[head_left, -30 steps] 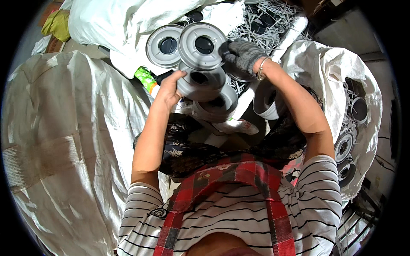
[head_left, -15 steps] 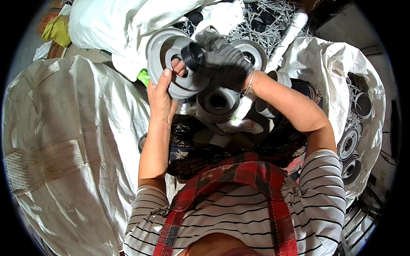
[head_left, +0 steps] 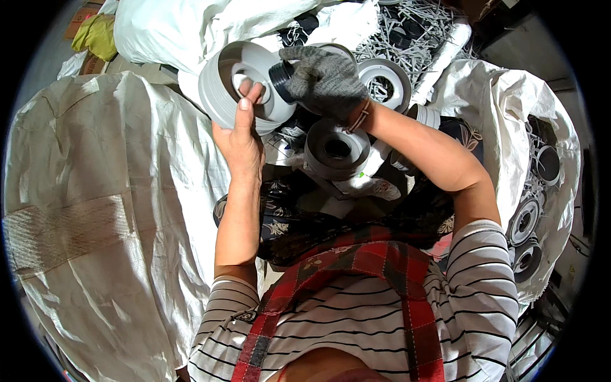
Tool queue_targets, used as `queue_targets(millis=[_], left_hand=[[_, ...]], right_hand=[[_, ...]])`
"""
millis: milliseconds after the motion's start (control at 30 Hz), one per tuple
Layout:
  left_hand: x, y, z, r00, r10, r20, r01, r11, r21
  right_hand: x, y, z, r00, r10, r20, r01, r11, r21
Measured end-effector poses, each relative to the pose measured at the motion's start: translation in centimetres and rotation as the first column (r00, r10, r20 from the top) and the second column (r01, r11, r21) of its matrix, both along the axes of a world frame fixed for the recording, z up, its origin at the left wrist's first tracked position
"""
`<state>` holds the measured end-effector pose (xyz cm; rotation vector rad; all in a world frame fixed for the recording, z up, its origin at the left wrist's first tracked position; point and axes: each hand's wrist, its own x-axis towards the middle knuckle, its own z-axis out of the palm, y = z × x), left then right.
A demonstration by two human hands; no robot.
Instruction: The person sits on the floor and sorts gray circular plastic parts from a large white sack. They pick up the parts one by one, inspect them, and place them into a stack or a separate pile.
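My bare left hand [head_left: 242, 137] grips a grey ribbed plastic fitting [head_left: 219, 95], shaped like a wide ring. Its thumb lies over the near rim, and fingertips show through the centre hole. In a grey knitted glove, my right hand [head_left: 324, 79] is closed on a small black threaded ring [head_left: 280, 81], right beside the fitting's opening. Whether ring and fitting touch, I cannot tell. Below the glove stands another grey round fitting [head_left: 337, 149] with a dark centre hole. A flat grey flanged ring [head_left: 386, 84] lies beyond my right wrist.
A large white woven sack [head_left: 114, 191] fills the left side. Thin grey plastic strips [head_left: 417, 48] heap up at the back with black rings among them. At the right, an open white sack [head_left: 474, 95] holds more grey round fittings [head_left: 525, 219].
The grey fitting has tilted, so its wide open side now faces the gloved hand. My right hand, still holding the black ring, has moved slightly left.
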<state>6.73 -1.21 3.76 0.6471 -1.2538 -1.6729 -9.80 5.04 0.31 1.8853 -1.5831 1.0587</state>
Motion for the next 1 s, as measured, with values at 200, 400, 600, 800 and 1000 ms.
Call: queue_targets(millis=[200, 400, 600, 800, 1000], left_hand=[[0.0, 0.2, -0.7, 0.979, -0.205, -0.011, 0.203, 0.956, 0.211], [0.6, -0.3, -1.2, 0.943, -0.296, 0.154, 0.275, 0.951, 0.142], [0.6, -0.3, 0.0, 0.933, -0.337, 0.128, 0.296, 0.919, 0.261], [0.5, -0.7, 0.2, 0.897, -0.437, 0.069, 0.381, 0.842, 0.382], [-0.1, 1.1, -1.8, 0.893, -0.435, 0.117, 0.419, 0.897, 0.142]], right_hand=[[0.7, 0.0, 0.2, 0.861, 0.156, 0.484, -0.275, 0.944, 0.184], [-0.2, 0.5, 0.3, 0.931, 0.176, 0.318, -0.251, 0.945, 0.211], [-0.3, 1.4, 0.6, 0.957, 0.263, 0.121, -0.286, 0.929, 0.237], [-0.5, 1.5, 0.5, 0.955, 0.296, 0.025, -0.293, 0.924, 0.247], [-1.1, 1.9, 1.2, 0.966, 0.126, 0.226, -0.218, 0.866, 0.451]])
